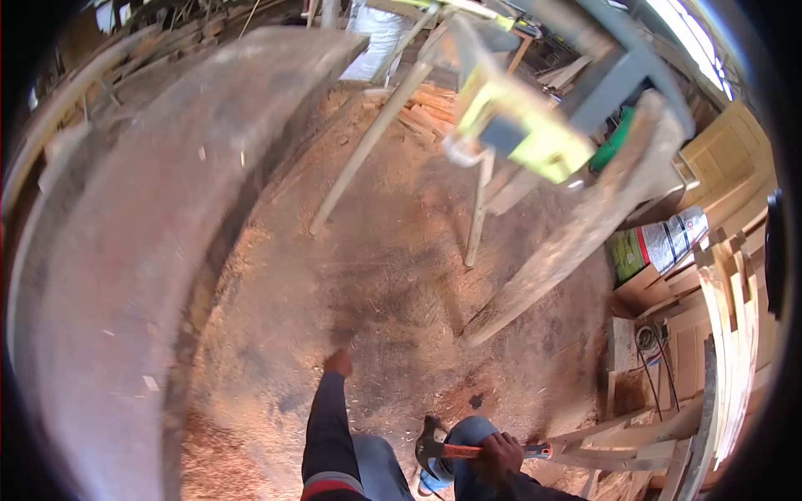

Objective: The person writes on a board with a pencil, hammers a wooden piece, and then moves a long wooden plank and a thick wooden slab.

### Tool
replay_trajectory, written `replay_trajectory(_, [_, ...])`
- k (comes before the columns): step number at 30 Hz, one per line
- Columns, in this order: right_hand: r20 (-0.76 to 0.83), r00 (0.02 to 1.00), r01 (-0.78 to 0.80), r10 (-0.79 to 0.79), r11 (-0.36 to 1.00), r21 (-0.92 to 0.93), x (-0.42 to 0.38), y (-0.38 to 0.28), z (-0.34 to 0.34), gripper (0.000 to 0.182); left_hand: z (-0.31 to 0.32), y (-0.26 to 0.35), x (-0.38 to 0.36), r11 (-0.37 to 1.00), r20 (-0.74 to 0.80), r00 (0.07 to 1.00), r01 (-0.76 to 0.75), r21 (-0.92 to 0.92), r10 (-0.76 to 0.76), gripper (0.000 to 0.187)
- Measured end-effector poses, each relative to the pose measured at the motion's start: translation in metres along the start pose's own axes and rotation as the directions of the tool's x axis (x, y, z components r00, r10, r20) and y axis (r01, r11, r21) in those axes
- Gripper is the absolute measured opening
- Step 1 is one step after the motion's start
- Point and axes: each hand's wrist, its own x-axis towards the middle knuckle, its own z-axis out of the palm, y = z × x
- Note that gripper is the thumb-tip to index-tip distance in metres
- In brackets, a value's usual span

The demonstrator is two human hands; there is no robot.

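Observation:
My right hand [503, 456] is wrapped round the orange and black handle of a claw hammer [431, 444], low in the view beside my knee. The dark metal head points left, and the handle's end sticks out to the right of my fist. My left hand [338, 361] reaches forward over the floor at the end of a dark sleeve. It looks small and rounded, slightly blurred, and its fingers are hidden. Nothing can be made out in it, and it appears to touch nothing.
A long wooden workbench [125, 267] runs along the left. Ahead stand wooden legs [380, 150] and a slanted rough plank [576, 242], with a blurred yellow-green and grey structure above. Timber strips [727, 334] and a wrapped bag [660, 242] line the right. Sawdust covers the floor [376, 259].

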Motion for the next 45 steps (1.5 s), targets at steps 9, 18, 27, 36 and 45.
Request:
replay_trajectory(9, [0.457, 0.74, -0.556, 0.493, 0.831, 0.004, -0.088, -0.064, -0.116, 0.038, -0.151, 0.139, -0.23, 0.445, 0.458, 0.885, 0.447, -0.776, -0.089, 0.019])
replay_trajectory(18, [0.388, 0.37, -0.916, 0.844, 0.4, 0.004, -0.332, -0.05, -0.336, 0.022, -0.339, 0.474, -0.436, 0.679, 0.581, 0.681, 0.165, -0.715, 0.446, 0.04])
replay_trajectory(27, [0.037, -0.152, -0.861, 0.988, -0.151, 0.485, -0.555, -0.058, -0.388, 0.042, -0.185, 0.779, -0.67, 0.573, 0.6, -0.013, -0.281, -0.77, 0.8, 0.063])
replay_trajectory(36, [0.132, -0.211, -0.668, 0.969, -0.241, 0.704, -0.688, -0.045, -0.446, 0.051, -0.012, 0.831, -0.786, -0.011, 0.188, -0.091, -0.92, -0.391, 0.978, 0.057])
replay_trajectory(45, [-0.117, 0.357, -0.791, 0.927, 0.367, 0.489, -0.66, 0.055, -0.497, 0.032, -0.024, 0.824, -0.776, -0.007, 0.198, -0.103, -0.9, -0.435, 0.975, 0.052])
